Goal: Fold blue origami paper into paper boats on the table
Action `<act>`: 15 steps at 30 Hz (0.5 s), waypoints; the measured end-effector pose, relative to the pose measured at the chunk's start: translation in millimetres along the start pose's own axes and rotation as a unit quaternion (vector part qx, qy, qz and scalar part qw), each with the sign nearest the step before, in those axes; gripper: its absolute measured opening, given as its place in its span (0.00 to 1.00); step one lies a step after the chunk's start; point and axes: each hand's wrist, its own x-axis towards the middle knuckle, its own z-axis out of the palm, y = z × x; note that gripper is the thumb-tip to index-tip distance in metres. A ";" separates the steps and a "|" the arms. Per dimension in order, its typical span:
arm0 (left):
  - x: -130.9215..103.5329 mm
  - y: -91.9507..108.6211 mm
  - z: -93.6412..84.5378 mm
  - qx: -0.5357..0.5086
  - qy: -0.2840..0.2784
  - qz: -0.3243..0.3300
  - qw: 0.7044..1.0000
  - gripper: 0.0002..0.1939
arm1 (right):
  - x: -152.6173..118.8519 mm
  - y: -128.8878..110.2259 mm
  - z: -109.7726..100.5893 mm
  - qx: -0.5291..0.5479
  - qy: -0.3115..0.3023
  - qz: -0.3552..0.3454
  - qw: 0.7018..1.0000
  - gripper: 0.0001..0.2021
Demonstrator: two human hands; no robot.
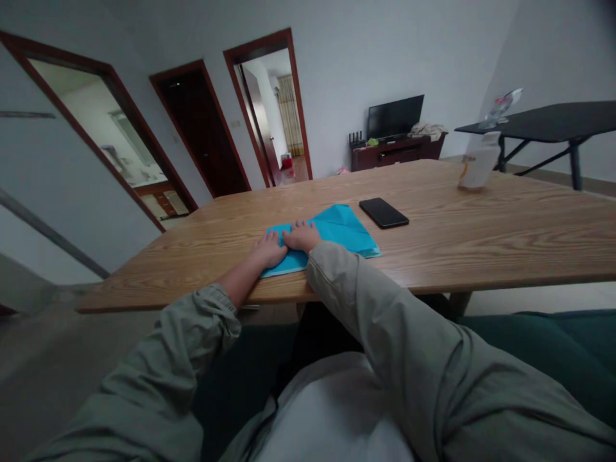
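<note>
A folded sheet of bright blue paper lies on the wooden table near its front edge. Both hands press on its left part, side by side. My left hand rests flat at the paper's left end, with its fingers spread a little. Just right of it, my right hand lies palm down on the paper, fingers extended, its thumb close to my left hand. The paper's right part shows crease lines and layered edges at its lower right corner.
A black phone lies right of the paper. Farther right stands a whitish translucent container. Beyond the table are a black folding table and a television on a dark red cabinet.
</note>
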 end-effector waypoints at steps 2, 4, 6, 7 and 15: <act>2.9 -1.1 2.7 0.009 -0.008 -0.014 1.000 0.43 | -0.4 10.9 -0.7 -0.006 -0.004 0.008 1.000 0.34; 4.5 -2.8 3.9 0.008 -0.015 -0.018 1.000 0.45 | -2.3 14.9 -3.0 -0.009 -0.011 0.009 1.000 0.35; 4.5 -4.3 4.2 0.006 -0.012 -0.018 1.000 0.47 | -4.6 19.7 -6.2 -0.015 -0.016 0.016 1.000 0.36; 3.9 -4.6 4.3 0.006 -0.009 -0.016 1.000 0.47 | -5.6 24.1 -8.2 -0.019 -0.015 0.023 0.999 0.36; 2.1 -3.3 -2.2 0.041 -0.014 -0.007 0.999 0.45 | -14.7 71.8 -25.7 -0.039 -0.002 0.053 0.998 0.38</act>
